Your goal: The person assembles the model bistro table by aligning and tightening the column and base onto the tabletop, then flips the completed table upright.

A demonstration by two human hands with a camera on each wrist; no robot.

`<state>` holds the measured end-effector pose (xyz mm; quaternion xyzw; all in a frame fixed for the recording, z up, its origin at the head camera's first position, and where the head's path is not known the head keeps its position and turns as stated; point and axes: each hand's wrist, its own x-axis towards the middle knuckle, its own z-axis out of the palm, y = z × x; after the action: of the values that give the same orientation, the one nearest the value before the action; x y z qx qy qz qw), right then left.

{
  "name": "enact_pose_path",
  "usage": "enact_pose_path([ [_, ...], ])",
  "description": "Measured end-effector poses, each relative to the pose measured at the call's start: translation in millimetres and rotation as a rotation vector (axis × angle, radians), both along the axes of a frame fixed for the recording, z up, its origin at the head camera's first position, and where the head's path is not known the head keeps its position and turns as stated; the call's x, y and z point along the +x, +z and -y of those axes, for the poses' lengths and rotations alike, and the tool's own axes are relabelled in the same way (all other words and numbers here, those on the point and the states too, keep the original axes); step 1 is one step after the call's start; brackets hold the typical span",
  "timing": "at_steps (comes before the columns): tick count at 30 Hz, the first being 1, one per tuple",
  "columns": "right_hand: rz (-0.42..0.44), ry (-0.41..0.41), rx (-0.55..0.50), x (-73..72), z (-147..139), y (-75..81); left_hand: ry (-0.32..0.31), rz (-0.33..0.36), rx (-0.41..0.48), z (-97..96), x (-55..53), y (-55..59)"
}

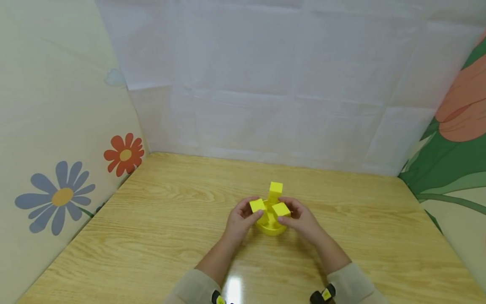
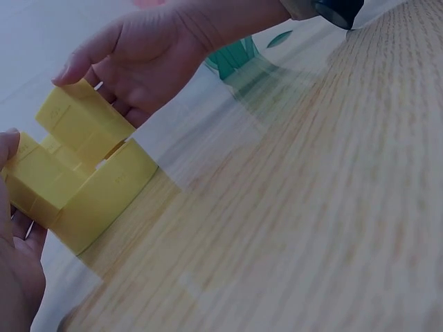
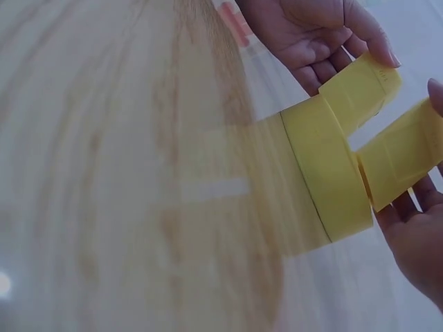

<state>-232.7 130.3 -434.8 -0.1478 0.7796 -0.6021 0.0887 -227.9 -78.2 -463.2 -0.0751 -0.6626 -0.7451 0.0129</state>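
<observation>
A round yellow dish stands on the wooden table, with three yellow blocks rising from it. My left hand grips the left block between thumb and fingers. On the other side, my right hand pinches the right block the same way. The back block stands upright and taller behind them, untouched. In the left wrist view both gripped blocks rise above the dish's smooth side wall, and faint raised marks show on them. The dish's inside is partly hidden by blocks and fingers.
The wood-grain table spreads around the dish. A white sheet hangs behind it, and flower-printed panels stand at both sides. Dark devices sit on both wrists, by the light sleeves.
</observation>
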Motion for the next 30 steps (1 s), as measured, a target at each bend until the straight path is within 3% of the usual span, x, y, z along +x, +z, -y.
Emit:
enact_pose_path([
  [5, -0.006, 0.000, -0.028, 1.1, -0.2, 1.6, 0.003, -0.003, 0.001, -0.1, 0.3, -0.2],
  [18, 0.017, -0.139, 0.005, -3.8, 6.5, -2.3, -0.002, -0.004, 0.001, -0.3, -0.3, -1.1],
  [30, 0.054, -0.089, -0.030, -6.5, 8.6, -0.8, 0.004, 0.000, 0.020, -0.5, -0.4, -0.8],
])
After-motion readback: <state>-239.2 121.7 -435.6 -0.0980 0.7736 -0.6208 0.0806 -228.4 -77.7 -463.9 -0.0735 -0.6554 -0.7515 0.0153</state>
